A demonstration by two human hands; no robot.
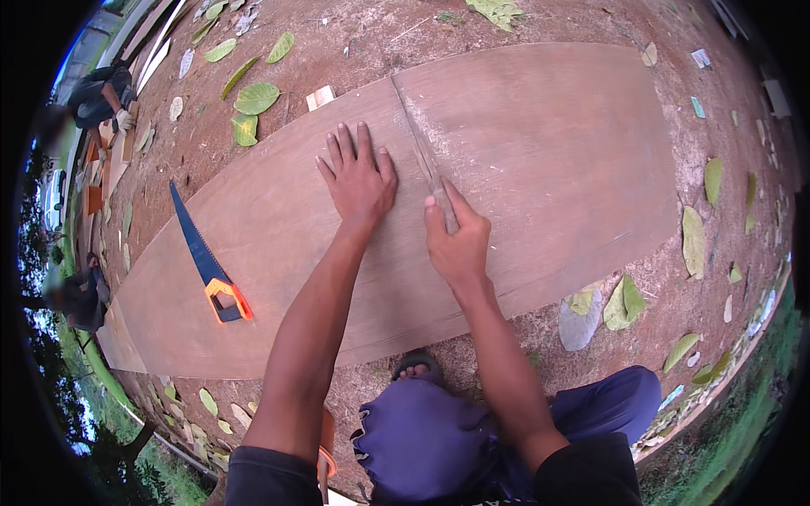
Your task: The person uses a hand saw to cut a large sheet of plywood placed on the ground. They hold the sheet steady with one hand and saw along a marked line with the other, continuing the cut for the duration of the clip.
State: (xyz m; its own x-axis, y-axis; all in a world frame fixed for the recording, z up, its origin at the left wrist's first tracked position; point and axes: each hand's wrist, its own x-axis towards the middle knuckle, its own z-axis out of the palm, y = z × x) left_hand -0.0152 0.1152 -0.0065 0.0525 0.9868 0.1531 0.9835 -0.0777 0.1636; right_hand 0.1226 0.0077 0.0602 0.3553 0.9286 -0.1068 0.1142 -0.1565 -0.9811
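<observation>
A large, thin brown plywood sheet (557, 169) lies on the ground before me. My left hand (363, 181) presses flat on it with fingers spread, just left of a dark straight line (405, 105) that runs in from the sheet's far edge. In my right hand (458, 244) is a long, narrow, grey-brown tool (432, 173), pointed away from me along that line; its exact kind is unclear. Pale dust and small splinters are scattered right of the line. A handsaw (202, 244) with a dark blade and orange-black handle rests on the sheet, left of my left arm.
A small wood block (321, 97) shows at the sheet's far edge. Large leaves (256, 99) litter the reddish soil. Two other people, one with a gloved hand (125, 120), are at the far left near wooden pieces (93, 198). My sandalled foot (418, 367) is by the near edge.
</observation>
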